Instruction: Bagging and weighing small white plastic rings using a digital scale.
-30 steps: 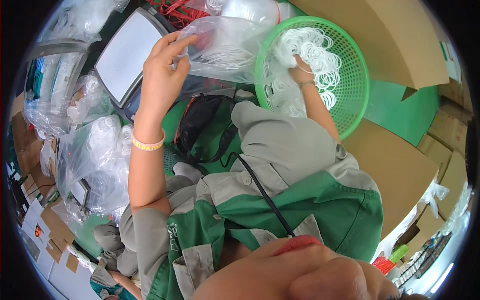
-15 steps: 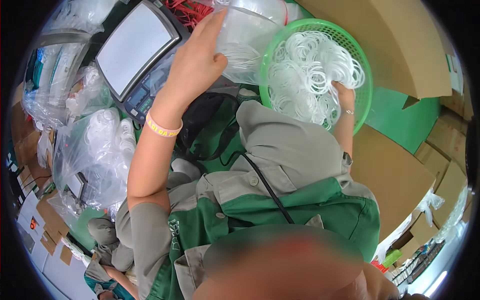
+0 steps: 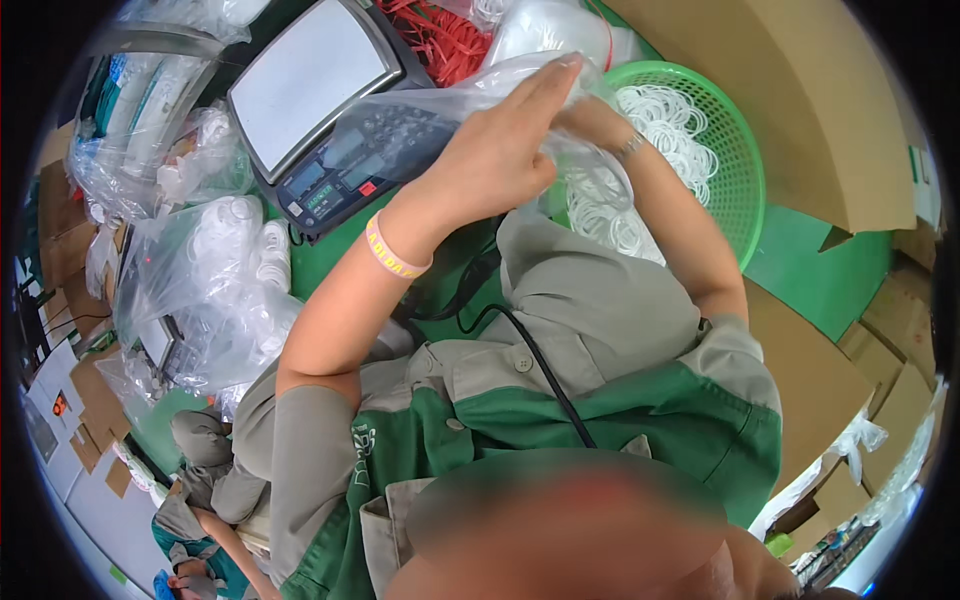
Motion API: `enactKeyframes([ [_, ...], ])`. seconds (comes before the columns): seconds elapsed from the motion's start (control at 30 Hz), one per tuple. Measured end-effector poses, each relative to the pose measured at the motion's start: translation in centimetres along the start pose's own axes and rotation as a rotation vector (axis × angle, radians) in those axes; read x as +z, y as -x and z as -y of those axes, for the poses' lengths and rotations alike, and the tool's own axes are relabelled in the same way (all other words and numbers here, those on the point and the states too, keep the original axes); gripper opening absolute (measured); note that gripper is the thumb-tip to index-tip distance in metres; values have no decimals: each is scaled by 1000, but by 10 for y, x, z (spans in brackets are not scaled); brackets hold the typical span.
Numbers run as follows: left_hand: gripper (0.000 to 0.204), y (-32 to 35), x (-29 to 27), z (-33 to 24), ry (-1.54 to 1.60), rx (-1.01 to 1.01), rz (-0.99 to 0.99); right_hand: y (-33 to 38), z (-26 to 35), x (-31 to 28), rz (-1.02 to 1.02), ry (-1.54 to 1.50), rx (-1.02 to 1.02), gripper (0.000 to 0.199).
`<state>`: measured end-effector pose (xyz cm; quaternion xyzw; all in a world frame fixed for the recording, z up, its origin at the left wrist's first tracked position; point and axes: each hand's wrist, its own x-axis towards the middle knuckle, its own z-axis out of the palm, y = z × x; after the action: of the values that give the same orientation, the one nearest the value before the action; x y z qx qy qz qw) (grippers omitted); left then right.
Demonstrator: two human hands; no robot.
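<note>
My left hand (image 3: 490, 160), with a pink band at its wrist, grips a clear plastic bag (image 3: 440, 105) that trails left over a scale's front panel. Close against it on the right, my right hand (image 3: 593, 122) reaches to the bag, its fingers hidden behind the film and my left fingers. Just right of both hands stands a green mesh basket (image 3: 752, 175) holding many thin white rings (image 3: 680, 140). Part of the bag hangs in front of the basket's near left side, and some rings show there.
Left of my hands sits a digital scale (image 3: 310, 85) with a bare pan. Red strips (image 3: 440, 45) lie behind it. Bags of white parts (image 3: 225, 260) stand at the left. Cardboard (image 3: 800, 90) rises at the right. Another person (image 3: 205, 540) sits at lower left.
My right hand has left the rings in the basket and moved left to the bag. My left hand has shifted right and slightly down with the bag.
</note>
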<state>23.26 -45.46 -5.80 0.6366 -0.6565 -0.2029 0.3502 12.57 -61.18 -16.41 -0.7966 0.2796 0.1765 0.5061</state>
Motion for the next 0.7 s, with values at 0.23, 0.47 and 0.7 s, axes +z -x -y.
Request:
enactKeyframes([
  [0.23,79,13,-32,-6,524,-192,18,-69,19,23,-182,185,-302,50],
  [0.47,66,8,-101,-18,748,-267,-163,-20,133,-49,48,641,-547,57],
  [0.7,72,16,-174,1,947,-103,-433,42,221,-75,-102,642,-804,23],
])
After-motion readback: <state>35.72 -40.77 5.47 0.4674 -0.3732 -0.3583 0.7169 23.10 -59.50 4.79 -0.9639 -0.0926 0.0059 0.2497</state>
